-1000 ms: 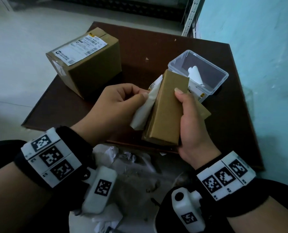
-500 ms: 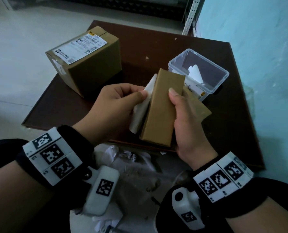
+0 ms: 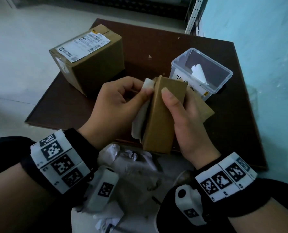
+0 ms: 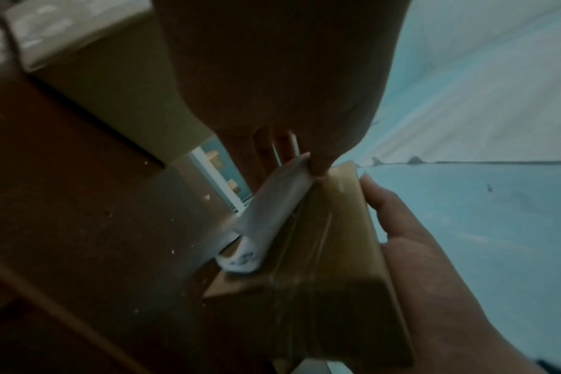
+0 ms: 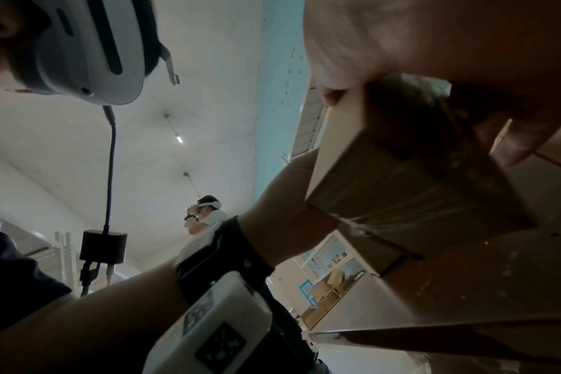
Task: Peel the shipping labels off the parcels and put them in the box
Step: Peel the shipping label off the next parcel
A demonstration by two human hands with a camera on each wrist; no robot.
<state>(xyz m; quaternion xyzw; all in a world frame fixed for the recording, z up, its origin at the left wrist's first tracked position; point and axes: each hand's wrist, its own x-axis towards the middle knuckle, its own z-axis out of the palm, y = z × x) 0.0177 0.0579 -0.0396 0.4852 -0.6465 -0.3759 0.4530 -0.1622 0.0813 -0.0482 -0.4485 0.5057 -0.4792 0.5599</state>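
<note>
Label (image 3: 140, 113) has peeled further; left wrist view alone shows its curl.

place: storeroom or parcel depot | walls: bare pale blue wall (image 3: 257, 39) at right | floor: plain pale floor (image 3: 22, 47) | racking: metal shelf upright (image 3: 192, 15) at far right | stock: cardboard cartons (image 5: 330, 286) on distant shelves | second person (image 5: 205, 215) wearing a headset in the background
</note>
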